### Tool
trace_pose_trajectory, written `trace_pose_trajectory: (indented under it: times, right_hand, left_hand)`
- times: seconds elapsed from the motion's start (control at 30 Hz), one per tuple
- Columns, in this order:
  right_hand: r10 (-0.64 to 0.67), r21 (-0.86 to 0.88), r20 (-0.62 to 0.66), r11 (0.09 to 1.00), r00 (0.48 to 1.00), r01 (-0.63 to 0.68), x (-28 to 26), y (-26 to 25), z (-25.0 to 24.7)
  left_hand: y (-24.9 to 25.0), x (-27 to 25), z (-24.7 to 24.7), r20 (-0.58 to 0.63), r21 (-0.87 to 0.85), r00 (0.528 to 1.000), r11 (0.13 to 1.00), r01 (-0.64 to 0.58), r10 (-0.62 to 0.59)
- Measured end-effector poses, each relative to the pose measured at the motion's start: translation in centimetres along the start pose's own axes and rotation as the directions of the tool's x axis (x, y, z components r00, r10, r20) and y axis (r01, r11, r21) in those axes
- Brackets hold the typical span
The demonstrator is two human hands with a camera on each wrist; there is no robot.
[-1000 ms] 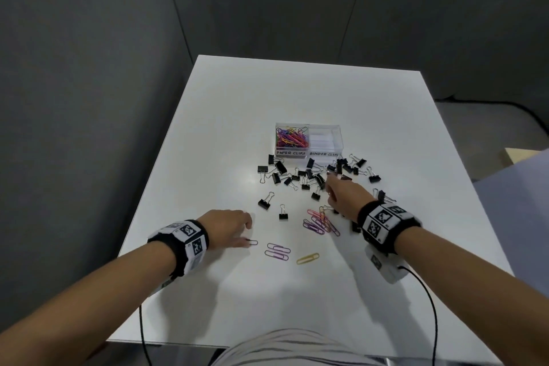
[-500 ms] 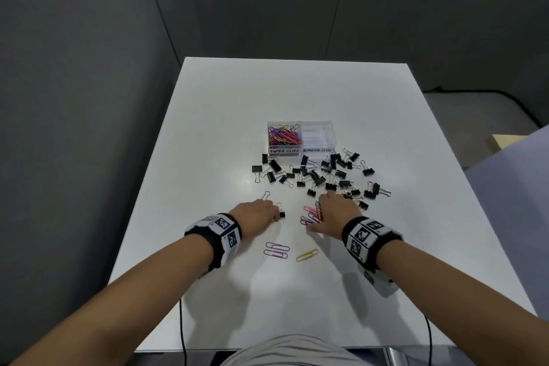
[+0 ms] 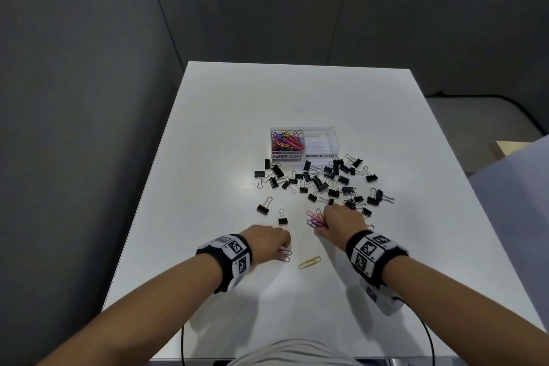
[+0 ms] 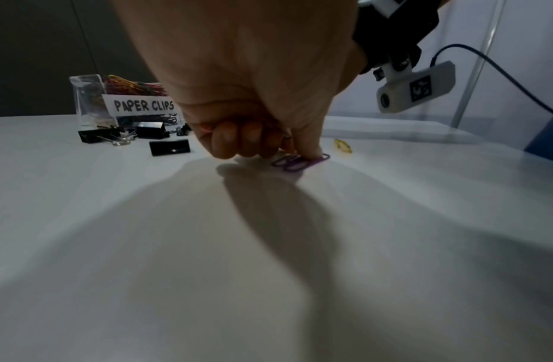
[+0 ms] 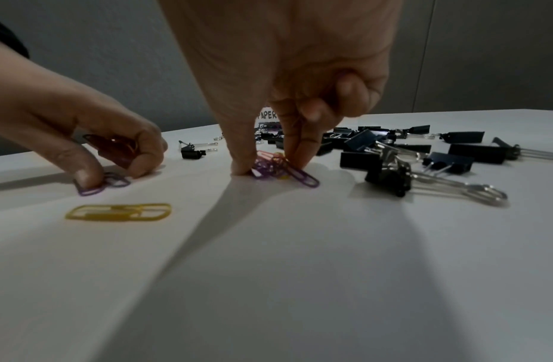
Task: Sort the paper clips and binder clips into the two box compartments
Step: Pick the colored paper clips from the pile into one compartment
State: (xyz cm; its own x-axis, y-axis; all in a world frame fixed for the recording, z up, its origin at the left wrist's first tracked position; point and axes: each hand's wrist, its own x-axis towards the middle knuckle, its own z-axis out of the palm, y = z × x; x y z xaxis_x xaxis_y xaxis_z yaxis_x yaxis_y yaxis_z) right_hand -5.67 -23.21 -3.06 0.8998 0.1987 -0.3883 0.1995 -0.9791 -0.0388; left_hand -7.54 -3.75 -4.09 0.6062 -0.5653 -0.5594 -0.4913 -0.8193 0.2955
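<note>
On the white table (image 3: 297, 92) I see the clear box (image 3: 332, 135) beyond a scatter of black binder clips (image 3: 320, 184), its left compartment holding paper clips, with bare table toward every edge. My right hand (image 3: 341, 221) pinches a bunch of pink and purple paper clips (image 5: 281, 166) against the tabletop beside that scatter. My left hand (image 3: 267, 242) pinches purple paper clips (image 4: 299, 161); a yellow paper clip (image 3: 310, 262) lies apart between my wrists.

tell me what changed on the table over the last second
The left hand moved right onto the purple paper clips, fingers curled over them. The right hand drew back from the binder clips and pinches the pink-purple cluster. Yellow clip and box unchanged.
</note>
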Motion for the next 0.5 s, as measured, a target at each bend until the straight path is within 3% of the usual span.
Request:
trace_pose_trajectory:
  times: [0.17,0.37,0.5]
  right_hand:
    - [-0.05,0.067,0.045,0.997,0.998,0.046,1.0,-0.4,-0.4]
    - [-0.057,0.069,0.105,0.996,0.993,0.05,1.5,-0.6,-0.6]
    - [-0.057,0.116,0.122,0.992,0.991,0.043,2.0,-0.3,-1.2]
  left_hand:
    - [-0.5,0.4,-0.6,-0.033,-0.048,0.999,0.999,0.013,-0.015]
    - [-0.8,0.6,-1.2,-0.045,0.118,0.999,0.993,-0.01,0.015]
    - [-0.5,0.5,-1.6,-0.108,0.044,0.994,0.999,-0.027,0.031]
